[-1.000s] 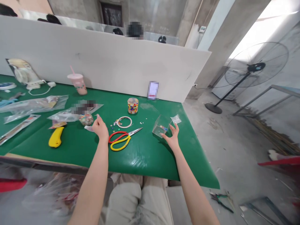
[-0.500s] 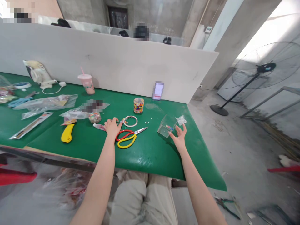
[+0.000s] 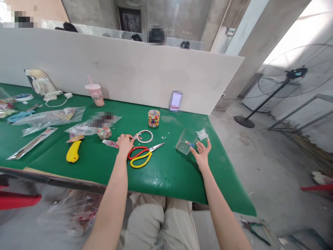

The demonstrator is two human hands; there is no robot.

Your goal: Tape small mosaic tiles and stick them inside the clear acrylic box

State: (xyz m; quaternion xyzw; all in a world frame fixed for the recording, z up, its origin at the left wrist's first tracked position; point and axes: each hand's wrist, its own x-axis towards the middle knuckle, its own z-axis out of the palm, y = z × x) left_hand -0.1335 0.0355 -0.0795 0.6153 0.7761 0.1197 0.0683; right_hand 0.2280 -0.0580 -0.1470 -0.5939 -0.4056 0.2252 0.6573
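My left hand (image 3: 125, 144) rests low on the green table with its fingers bent together beside a white ring (image 3: 145, 136) and some small coloured pieces. What its fingertips hold, if anything, is hidden. Just left of it lies a small tube (image 3: 110, 143) with a white end. Scissors (image 3: 143, 155) with one red and one yellow handle lie to its right, blades pointing away. My right hand (image 3: 202, 152) is open, fingers apart, beside a clear plastic box (image 3: 184, 144) with small coloured pieces in it. Its thumb is close to the box's edge; I cannot tell if they touch.
A colourful roll (image 3: 154, 118) and a phone (image 3: 176, 101) stand farther back. A small clear packet (image 3: 202, 134) lies beyond my right hand. To the left are a yellow cutter (image 3: 74, 151), a ball-shaped bead container (image 3: 104, 133), plastic bags and a pink cup (image 3: 95, 94). A white partition (image 3: 125, 69) borders the back.
My left hand's fingers have drawn in closer together at the small pieces. My right hand has shifted slightly right and towards me, staying open by the box. The view has moved a little.
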